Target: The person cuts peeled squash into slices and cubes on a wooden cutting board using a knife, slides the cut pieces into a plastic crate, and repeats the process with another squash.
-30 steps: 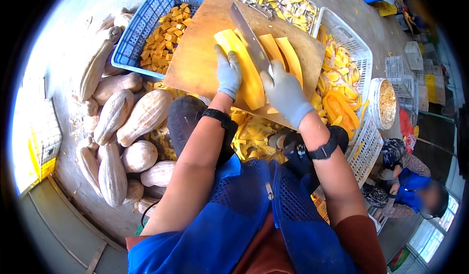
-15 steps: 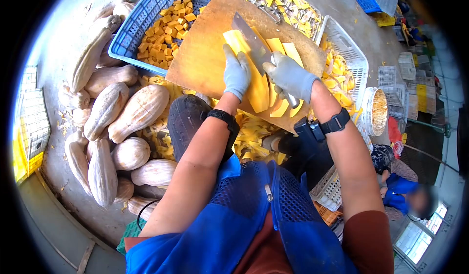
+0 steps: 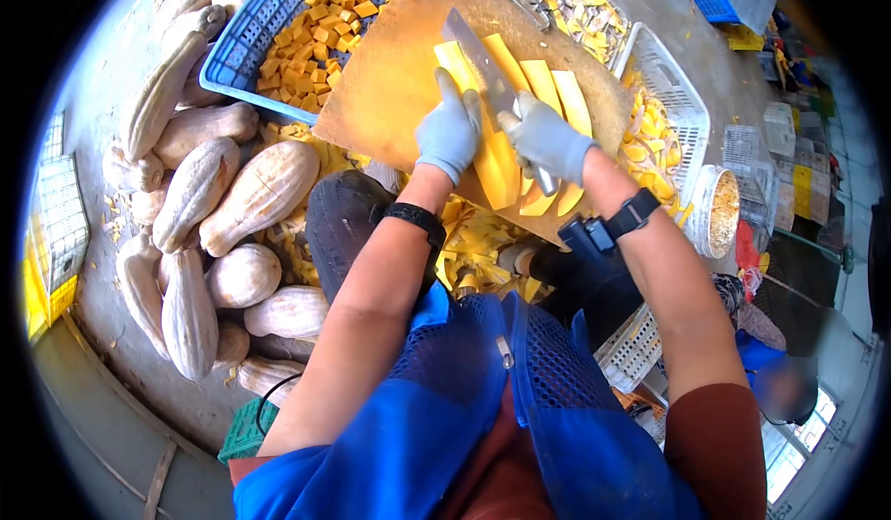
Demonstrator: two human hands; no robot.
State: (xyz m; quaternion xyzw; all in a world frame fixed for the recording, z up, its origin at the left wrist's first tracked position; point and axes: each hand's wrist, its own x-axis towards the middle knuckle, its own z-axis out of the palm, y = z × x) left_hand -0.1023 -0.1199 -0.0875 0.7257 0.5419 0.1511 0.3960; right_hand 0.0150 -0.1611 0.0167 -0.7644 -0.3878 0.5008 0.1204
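My left hand [image 3: 449, 135], in a grey-white glove, grips the left side of a long yellow-orange squash slice [image 3: 498, 172] on the wooden cutting board [image 3: 380, 102]. My right hand [image 3: 552, 138], gloved alike, is closed round the handle of a broad-bladed knife [image 3: 483, 61]. The blade lies along the slice's right side, its tip towards the far edge of the board. How deep its edge sits in the squash I cannot tell. Several cut squash strips [image 3: 571, 102] lie side by side to the right of the blade, partly hidden by my right hand.
A blue crate [image 3: 237, 65] with orange squash cubes [image 3: 320, 42] stands at the far left of the board. Whole pale squashes [image 3: 260, 195] are heaped on the left. Peelings fill a white basket [image 3: 682, 102] at right, beside a white bucket [image 3: 715, 209]. Another person [image 3: 775, 372] sits far right.
The view has shifted slightly. More of the strip just right of the blade now shows. My left hand still holds the slice, and the knife stays in my right hand.
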